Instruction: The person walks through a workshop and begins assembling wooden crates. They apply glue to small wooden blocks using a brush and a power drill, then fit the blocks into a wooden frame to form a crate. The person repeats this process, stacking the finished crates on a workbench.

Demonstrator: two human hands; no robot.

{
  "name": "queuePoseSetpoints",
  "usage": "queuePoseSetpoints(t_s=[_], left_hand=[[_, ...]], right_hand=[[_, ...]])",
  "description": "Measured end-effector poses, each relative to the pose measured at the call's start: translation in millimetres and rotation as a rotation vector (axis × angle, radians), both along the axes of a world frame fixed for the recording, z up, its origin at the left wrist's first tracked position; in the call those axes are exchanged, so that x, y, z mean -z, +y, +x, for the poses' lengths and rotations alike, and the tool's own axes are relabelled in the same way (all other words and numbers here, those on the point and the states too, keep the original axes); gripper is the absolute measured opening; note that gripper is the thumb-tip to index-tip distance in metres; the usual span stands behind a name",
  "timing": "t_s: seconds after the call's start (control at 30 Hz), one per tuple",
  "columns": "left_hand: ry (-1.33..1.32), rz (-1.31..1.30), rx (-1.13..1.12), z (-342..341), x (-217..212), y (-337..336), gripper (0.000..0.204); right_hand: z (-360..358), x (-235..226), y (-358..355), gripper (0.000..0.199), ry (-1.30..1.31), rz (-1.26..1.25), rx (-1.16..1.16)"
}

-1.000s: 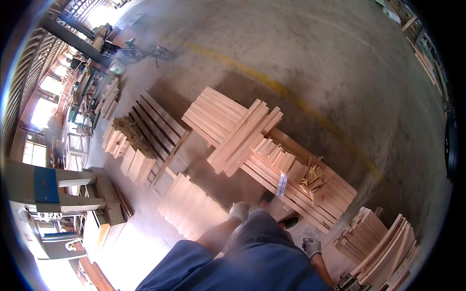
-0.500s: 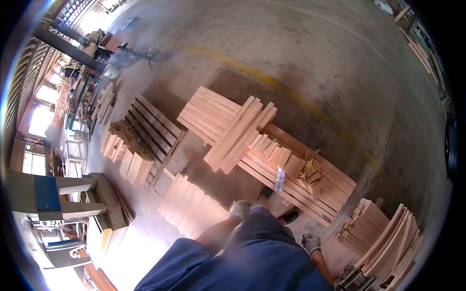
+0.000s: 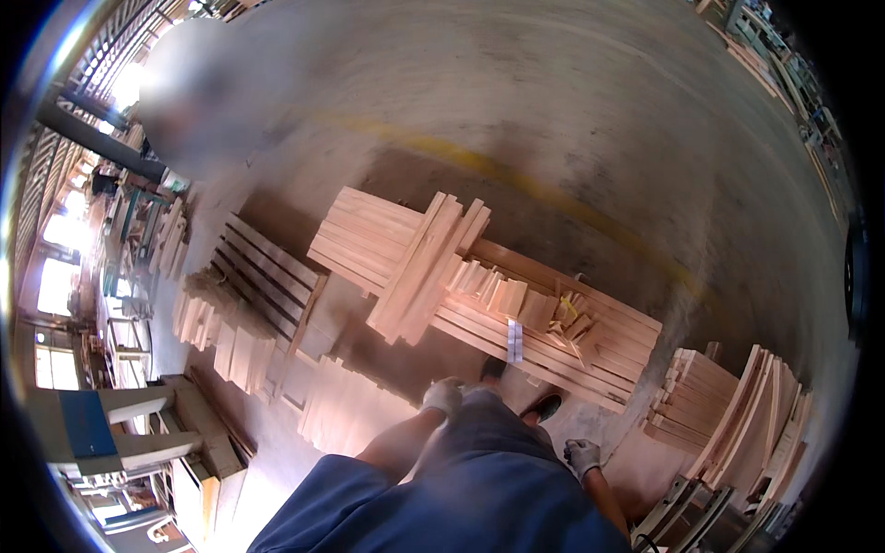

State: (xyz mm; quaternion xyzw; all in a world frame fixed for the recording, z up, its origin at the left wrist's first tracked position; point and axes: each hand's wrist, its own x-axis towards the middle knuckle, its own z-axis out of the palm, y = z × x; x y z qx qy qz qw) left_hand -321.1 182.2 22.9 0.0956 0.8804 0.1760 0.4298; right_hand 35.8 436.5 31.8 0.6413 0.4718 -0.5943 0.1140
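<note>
I stand over a long stack of pale wooden boards (image 3: 553, 323) lying on the concrete floor. A bundle of shorter boards (image 3: 419, 267) lies crosswise on its left end, and small offcuts (image 3: 562, 313) sit on top. My left hand (image 3: 442, 396), in a grey glove, hangs beside my thigh with its fingers curled and nothing in it. My right hand (image 3: 581, 456), also gloved, hangs at my right side, empty and loosely curled. Both hands are apart from the wood.
A wooden pallet (image 3: 263, 276) lies at the left with loose planks (image 3: 221, 336) by it. A flat board pile (image 3: 346, 415) sits by my left leg. Leaning boards (image 3: 737, 415) stand at the right. A machine (image 3: 120, 433) stands lower left.
The view has shifted a little, so the board stack sits slightly lower and nearer. Both hands keep hanging at my sides, empty.
</note>
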Motion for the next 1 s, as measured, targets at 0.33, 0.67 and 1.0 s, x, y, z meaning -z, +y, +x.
queuePoseSetpoints(t_s=[0.33,0.67,1.0], left_hand=[[0.091,0.067,0.407,-47.4,-8.1,10.3,0.038],[0.057,-0.012,0.321,-10.7,-40.3,36.2,0.040],[0.151,0.040,0.511,77.5,-57.3,55.0,0.031]], right_hand=[[4.3,1.0,-34.7,0.042,-0.127,0.274,-0.352],[59.5,25.8,-79.6,0.044,-0.089,0.078,-0.010],[175.0,68.1,-146.8,0.026,0.004,-0.071,0.267]])
